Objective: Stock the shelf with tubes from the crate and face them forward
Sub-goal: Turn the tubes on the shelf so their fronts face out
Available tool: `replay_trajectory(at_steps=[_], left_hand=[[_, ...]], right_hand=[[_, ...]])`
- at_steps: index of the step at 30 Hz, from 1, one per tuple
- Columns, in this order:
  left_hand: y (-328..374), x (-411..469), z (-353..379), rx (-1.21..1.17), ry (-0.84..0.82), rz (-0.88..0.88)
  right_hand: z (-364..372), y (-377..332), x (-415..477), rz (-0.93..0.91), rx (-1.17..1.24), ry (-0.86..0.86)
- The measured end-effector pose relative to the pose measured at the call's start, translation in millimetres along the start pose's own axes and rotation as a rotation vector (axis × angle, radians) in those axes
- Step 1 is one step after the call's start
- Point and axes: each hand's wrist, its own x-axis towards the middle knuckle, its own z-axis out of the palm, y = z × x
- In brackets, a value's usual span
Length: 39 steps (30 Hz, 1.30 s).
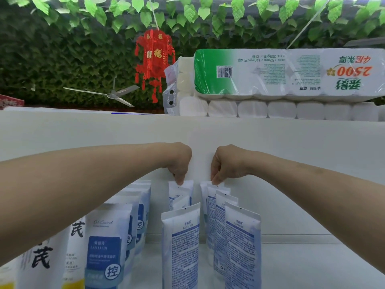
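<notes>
Shelf [291, 268], downturned fingers [179, 180] on rear tubes [183, 191]

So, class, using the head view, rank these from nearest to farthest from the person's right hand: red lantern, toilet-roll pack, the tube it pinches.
1. The tube, pinched just beneath the right hand.
2. The toilet-roll pack, above and to the right.
3. The red lantern, hanging up-left, behind the pack.

toilet-roll packs [291, 80] stacked | red lantern [154, 59] hanging | ceiling fan [113, 95] | leaves [41, 59]
</notes>
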Motion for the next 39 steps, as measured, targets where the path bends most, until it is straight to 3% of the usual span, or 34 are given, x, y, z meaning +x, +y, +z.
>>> replay_trajectory(at_steps=[16, 39], left_hand=[[-3, -5, 2, 0.053, 0.077, 0.061], [-3, -5, -1, 0.019, 0.055, 0.032]], right_hand=[[5, -11, 8, 0.062, -0.058, 0.058], [10, -13, 10, 0.096, -0.077, 0.092]])
